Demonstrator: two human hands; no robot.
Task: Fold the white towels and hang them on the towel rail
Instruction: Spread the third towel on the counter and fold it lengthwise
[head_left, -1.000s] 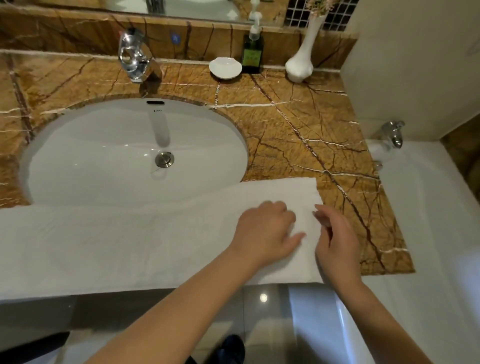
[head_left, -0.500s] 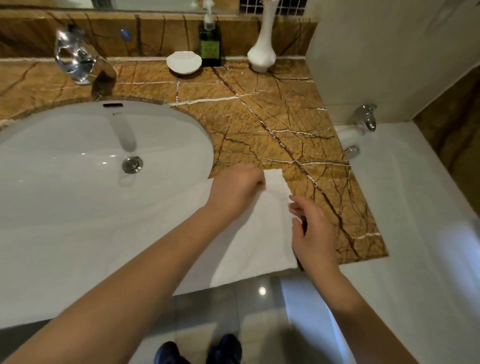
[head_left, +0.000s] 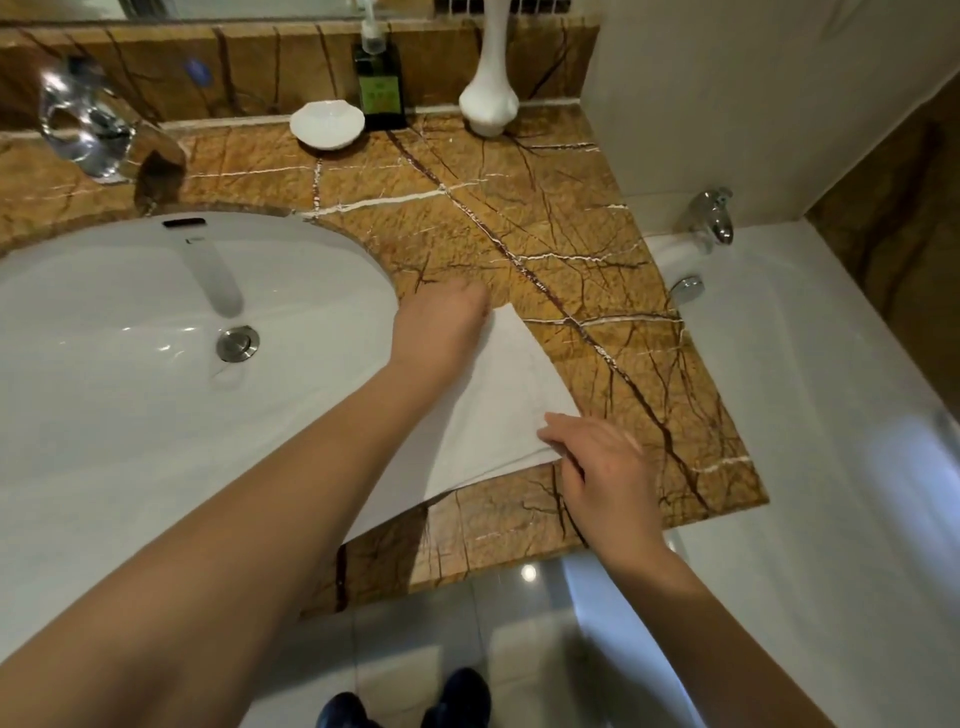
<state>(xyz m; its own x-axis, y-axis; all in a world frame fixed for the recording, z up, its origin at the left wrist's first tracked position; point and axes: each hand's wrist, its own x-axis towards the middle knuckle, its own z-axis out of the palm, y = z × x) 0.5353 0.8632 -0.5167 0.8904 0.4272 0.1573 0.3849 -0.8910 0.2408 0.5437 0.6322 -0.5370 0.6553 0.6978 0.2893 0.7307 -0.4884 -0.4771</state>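
Towel (head_left: 498, 395) end flat on counter (head_left: 571, 234), rest draped across sink (head_left: 156, 291). Left hand (head_left: 441, 325) at far corner, fingers blurred, grip unclear. Right hand (head_left: 602, 462) fingers straight, pressing near corner. Risk: unsupported span sags into basin, skews fold.

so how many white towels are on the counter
1. The white towel lies on the counter by the sink, left hand at its far corner, right hand at its near corner. More may be out of view.
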